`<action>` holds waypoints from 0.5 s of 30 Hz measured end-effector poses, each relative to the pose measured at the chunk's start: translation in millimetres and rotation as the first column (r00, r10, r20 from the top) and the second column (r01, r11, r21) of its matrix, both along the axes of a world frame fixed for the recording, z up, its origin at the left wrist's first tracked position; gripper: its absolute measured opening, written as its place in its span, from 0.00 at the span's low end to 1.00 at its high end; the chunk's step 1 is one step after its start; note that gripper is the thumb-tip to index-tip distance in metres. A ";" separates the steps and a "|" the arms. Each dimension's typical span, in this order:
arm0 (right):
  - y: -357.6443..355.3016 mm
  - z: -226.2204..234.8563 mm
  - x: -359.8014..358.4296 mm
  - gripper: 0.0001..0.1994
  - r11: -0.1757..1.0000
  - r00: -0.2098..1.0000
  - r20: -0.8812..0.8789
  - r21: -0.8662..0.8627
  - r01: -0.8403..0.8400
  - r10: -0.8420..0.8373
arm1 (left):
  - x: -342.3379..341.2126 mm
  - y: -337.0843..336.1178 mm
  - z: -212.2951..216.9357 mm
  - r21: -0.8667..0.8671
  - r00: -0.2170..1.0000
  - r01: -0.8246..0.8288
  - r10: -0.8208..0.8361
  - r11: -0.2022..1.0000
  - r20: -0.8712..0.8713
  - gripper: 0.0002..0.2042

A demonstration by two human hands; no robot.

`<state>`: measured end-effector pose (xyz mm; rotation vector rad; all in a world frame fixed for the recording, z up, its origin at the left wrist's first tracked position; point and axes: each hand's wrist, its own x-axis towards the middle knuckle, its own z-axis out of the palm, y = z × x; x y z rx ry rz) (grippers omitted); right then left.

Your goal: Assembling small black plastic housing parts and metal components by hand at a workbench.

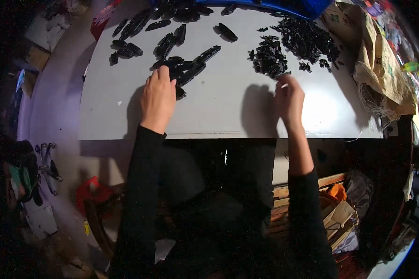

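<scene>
My left hand (157, 100) is closed, its fingers curled around a long glossy black piece (180, 94) whose end shows beside the palm. Directly beyond it lies a loose cluster of similar long black pieces (191, 73). On the right, my right hand (291, 100) hovers over the near edge of a pile of small black parts (269, 56). Its thumb and fingers are pinched together, with a small black part (286, 73) showing at the fingertips. Whether that part is gripped or lies just behind the fingers is hard to make out.
More long black pieces (136, 23) are scattered across the far left of the white table (209, 111). A bigger heap of small black parts (309, 39) lies at the far right, before a blue container (293, 7). A frayed woven sack (381, 69) hangs over the right edge.
</scene>
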<state>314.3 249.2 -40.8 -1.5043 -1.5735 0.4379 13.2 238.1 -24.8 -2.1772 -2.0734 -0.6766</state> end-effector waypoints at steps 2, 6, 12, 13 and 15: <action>21.5 -3.9 16.9 0.10 0.987 0.965 0.241 0.144 0.071 -0.105 | -0.1 -2.0 -2.0 -0.012 0.999 -0.011 0.011 1.000 0.036 0.13; 26.1 -5.7 29.3 0.13 0.993 0.905 0.413 0.087 0.075 -0.105 | 0.2 -26.2 8.4 0.008 0.899 0.004 -0.007 1.000 0.439 0.10; -8.4 -1.8 24.7 0.15 0.985 0.973 0.154 -0.058 -0.165 0.172 | 17.5 -68.0 0.8 -0.056 0.424 0.210 -0.039 0.976 0.905 0.16; -12.8 0.3 26.2 0.15 0.976 0.978 -0.028 -0.064 -0.206 0.204 | 24.3 -71.8 6.2 -0.085 0.317 0.264 -0.003 0.961 0.948 0.16; -21.8 6.7 25.5 0.08 0.998 0.980 -0.192 -0.027 -0.057 0.051 | 34.1 -78.0 10.4 -0.095 0.225 0.345 0.016 0.934 0.974 0.15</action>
